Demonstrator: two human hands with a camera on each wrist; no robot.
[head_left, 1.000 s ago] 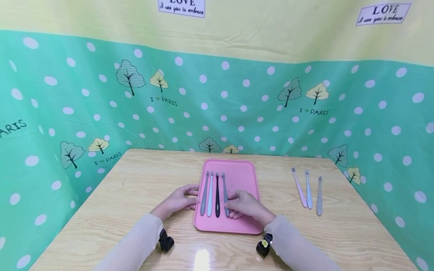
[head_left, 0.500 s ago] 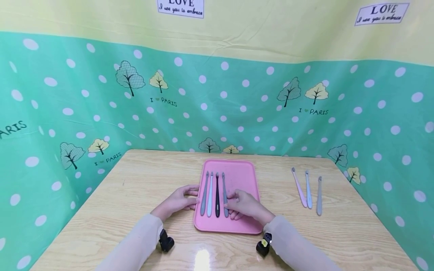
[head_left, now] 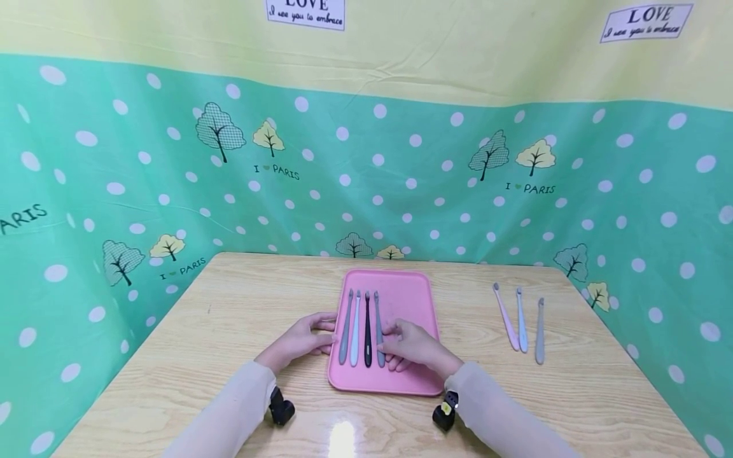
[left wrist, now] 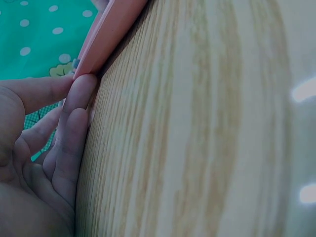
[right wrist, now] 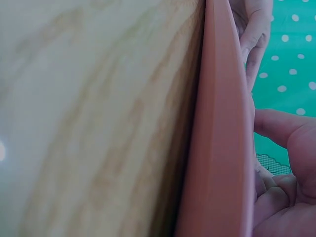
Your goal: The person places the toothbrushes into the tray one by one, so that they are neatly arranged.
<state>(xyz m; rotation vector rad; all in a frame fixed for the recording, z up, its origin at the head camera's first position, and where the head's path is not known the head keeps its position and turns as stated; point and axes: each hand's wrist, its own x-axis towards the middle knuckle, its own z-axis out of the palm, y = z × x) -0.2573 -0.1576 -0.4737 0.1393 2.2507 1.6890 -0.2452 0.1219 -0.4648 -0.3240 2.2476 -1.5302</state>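
Note:
Several toothbrushes lie side by side on a pink tray (head_left: 403,296), heads pointing away from me. From the left they are a grey toothbrush (head_left: 346,331), a pale blue toothbrush (head_left: 355,331), a black toothbrush (head_left: 368,327) and a second grey toothbrush (head_left: 378,321). My right hand (head_left: 418,346) pinches the lower handle of that last one, within the tray. With thumb and fingers, my left hand (head_left: 300,337) holds the tray's left edge; the left wrist view shows the thumb (left wrist: 47,91) at the rim. In the right wrist view the tray wall hides the toothbrushes.
To the right of the tray, on the wooden table (head_left: 258,286), lie a pink toothbrush (head_left: 506,321), a blue toothbrush (head_left: 521,324) and a translucent grey toothbrush (head_left: 540,334). A polka-dot cloth (head_left: 321,191) hangs behind the table and along its sides.
The right hand has shifted the rightmost grey toothbrush on the tray slightly left, towards the black one. The left hand and the tray have stayed in place.

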